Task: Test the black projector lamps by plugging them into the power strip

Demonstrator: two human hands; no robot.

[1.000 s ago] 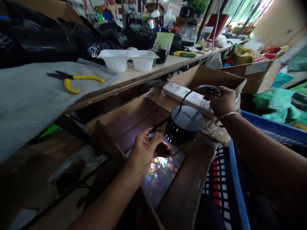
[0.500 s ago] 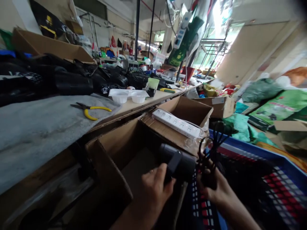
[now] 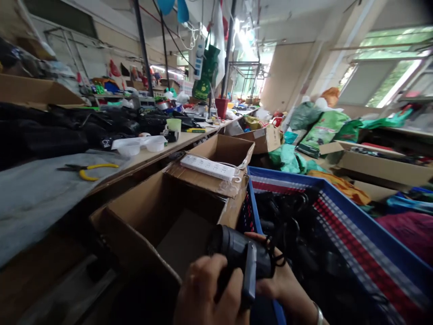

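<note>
One left hand (image 3: 203, 289) is curling around a black projector lamp (image 3: 233, 243), the right hand (image 3: 287, 282) clasping its rear. Cord loops (image 3: 280, 258) beside the right hand could be snagging on the blue basket (image 3: 287, 174), tugging the lamp loose. Unlike earlier, the hands are holding it nearer the basket.

The open brown cardboard box (image 3: 135, 221) has room inside for a hand to dip in. Its tall walls block the sides. Beside it, the blue plastic basket (image 3: 287, 174) has a raised rim, and a pile of black things (image 3: 304, 243) fills its near part.
</note>
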